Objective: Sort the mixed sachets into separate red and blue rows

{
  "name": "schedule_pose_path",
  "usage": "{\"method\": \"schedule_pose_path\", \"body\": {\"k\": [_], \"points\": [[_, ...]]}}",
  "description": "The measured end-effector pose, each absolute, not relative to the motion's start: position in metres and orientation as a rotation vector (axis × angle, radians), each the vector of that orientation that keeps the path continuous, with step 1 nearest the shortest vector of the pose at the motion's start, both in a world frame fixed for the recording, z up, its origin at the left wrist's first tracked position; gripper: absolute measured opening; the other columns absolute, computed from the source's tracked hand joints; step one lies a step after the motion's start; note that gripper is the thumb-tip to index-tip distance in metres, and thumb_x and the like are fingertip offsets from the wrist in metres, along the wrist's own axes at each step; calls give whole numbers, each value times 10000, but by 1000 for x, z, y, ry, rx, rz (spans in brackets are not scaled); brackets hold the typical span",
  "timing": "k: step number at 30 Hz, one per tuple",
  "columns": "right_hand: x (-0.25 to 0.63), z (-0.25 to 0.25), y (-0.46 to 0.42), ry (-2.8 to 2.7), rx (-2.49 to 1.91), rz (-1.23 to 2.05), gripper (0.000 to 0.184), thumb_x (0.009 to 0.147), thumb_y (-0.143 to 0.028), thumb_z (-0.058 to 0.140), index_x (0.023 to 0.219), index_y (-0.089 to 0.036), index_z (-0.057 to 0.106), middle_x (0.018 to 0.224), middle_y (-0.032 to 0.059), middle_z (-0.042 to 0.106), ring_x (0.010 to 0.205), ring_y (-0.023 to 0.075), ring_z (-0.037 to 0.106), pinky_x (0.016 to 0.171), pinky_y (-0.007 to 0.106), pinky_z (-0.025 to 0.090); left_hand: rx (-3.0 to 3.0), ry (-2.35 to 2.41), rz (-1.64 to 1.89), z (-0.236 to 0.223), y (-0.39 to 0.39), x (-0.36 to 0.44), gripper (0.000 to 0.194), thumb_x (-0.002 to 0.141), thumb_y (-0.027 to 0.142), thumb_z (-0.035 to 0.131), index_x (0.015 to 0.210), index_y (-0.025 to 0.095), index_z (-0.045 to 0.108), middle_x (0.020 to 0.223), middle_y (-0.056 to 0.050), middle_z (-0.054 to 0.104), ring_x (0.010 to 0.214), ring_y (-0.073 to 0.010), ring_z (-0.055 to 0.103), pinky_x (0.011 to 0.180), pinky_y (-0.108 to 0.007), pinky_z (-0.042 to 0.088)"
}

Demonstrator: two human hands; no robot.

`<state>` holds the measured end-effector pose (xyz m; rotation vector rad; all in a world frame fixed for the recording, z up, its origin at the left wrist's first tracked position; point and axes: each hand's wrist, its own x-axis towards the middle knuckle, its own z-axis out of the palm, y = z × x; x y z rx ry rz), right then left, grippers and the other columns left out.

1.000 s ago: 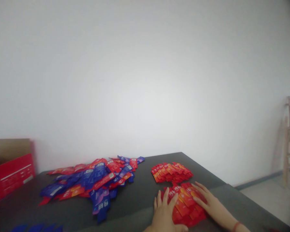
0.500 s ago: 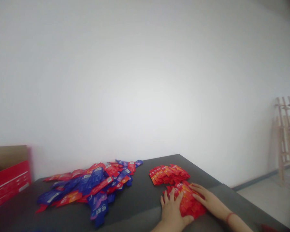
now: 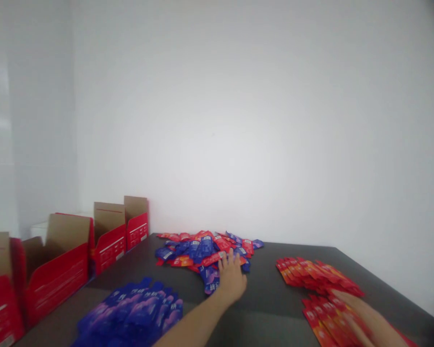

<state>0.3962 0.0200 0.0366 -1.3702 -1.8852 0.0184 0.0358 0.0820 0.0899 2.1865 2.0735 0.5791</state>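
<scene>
A mixed pile of red and blue sachets (image 3: 202, 246) lies at the back of the dark table. My left hand (image 3: 232, 279) reaches over the pile's right front, fingers stretched out and apart, close to a blue-purple sachet (image 3: 210, 277); whether the fingertips touch it I cannot tell. At the lower right, my right hand (image 3: 365, 315) is somewhat blurred and rests over an overlapping row of red-orange sachets (image 3: 321, 318), its fingers apart. Just behind it is a second fanned row of red-orange sachets (image 3: 311, 274).
Blue-purple sachets (image 3: 133, 313) lie in overlapping rows at the front left. Several open red cardboard boxes (image 3: 58, 274) with raised brown flaps line the left side. A white wall (image 3: 238, 144) stands behind the dark table (image 3: 267, 308).
The view has swung left, bringing the boxes and blue rows in. My left hand has left the front red sachets and moved to the mixed pile; my right hand stays by the red sachets.
</scene>
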Motion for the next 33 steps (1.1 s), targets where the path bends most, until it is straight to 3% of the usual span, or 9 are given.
{"method": "schedule_pose_path", "body": {"k": [3,5,10,15,18,21,26,30,33], "points": [[277,49,15,-2072,-1286,185,443,878,-449,436,1255,-256,566,1375,42,512,1276,242,450,1099,392,342,1987,2269,446,86,87,-10,728,799,328,524,1429,47,289,1512,-251,160,1347,-494,149,1020,-639,194],[204,54,17,-2121,-1266,298,453,876,-378,428,1277,-203,546,1372,63,513,1271,203,457,1099,340,333,1961,2299,375,72,77,-17,784,795,378,541,1431,13,264,1495,-293,161,1317,-517,211,998,-627,239],[106,50,38,-2036,-1498,347,473,875,-314,401,1265,-83,536,1324,144,546,1238,201,488,1059,285,346,2150,2190,332,35,30,-4,664,850,322,413,1433,32,284,1509,-216,210,1374,-376,210,1089,-504,175],[81,49,53,-2017,-1639,298,528,747,-373,608,1218,-136,577,1282,180,560,1176,320,520,974,428,403,2342,1668,653,22,-6,-2,609,729,119,424,1336,102,480,1383,-132,480,1309,-265,369,1102,-382,224],[74,54,60,-2065,-1673,260,474,671,-266,660,1135,-180,628,1198,165,612,1107,344,551,910,476,417,2226,1497,917,26,-15,-11,467,652,50,410,1009,174,685,1111,-67,664,1104,-212,546,995,-306,368],[76,57,63,-2140,-1603,233,305,715,-140,553,987,-172,688,1086,159,661,1055,310,575,908,463,398,2075,1606,1108,36,-13,-26,378,682,31,338,809,178,663,919,-66,666,953,-198,583,897,-309,424],[101,52,43,-2215,-1326,264,352,816,-126,381,869,-213,718,967,70,713,1002,212,599,994,392,345,1919,1679,1366,40,4,-43,540,650,45,409,1171,114,536,1220,-122,555,1198,-231,463,1041,-355,326],[117,53,18,-2226,-1146,353,414,860,-182,317,941,-212,722,1130,66,678,1089,171,578,1013,325,370,2063,1330,1122,29,6,-35,578,695,191,529,1269,126,505,1328,-107,520,1240,-226,449,1079,-320,312],[127,52,9,-2294,-951,558,434,825,-172,345,1077,-215,695,1287,75,593,1187,185,528,1025,343,385,2175,1337,988,24,0,-29,730,706,245,542,1399,99,367,1484,-102,334,1360,-227,289,1132,-328,225]]}}
